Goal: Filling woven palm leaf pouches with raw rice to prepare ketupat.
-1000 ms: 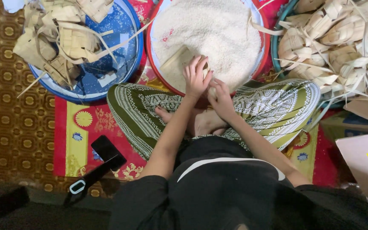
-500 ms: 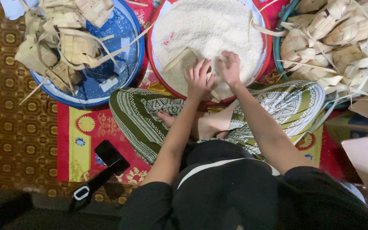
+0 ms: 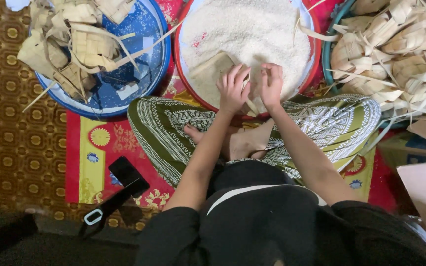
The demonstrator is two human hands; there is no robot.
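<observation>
Filling a woven leaf pouch with rice, partway through.

I see the pouch pinched between my left hand and right hand, close together over the near rim of the red rice basin; pouches lie in the blue tub and the teal basin.

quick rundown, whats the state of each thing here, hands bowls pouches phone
left hand: fingers spread, holding a woven leaf pouch at the rice
right hand: fingers pinched beside the left hand, grip unclear
red basin: heaped with white rice
blue basin: part full of woven pouches, bare bottom showing
teal basin: piled with woven pouches
phone: screen dark, flat on the mat
</observation>
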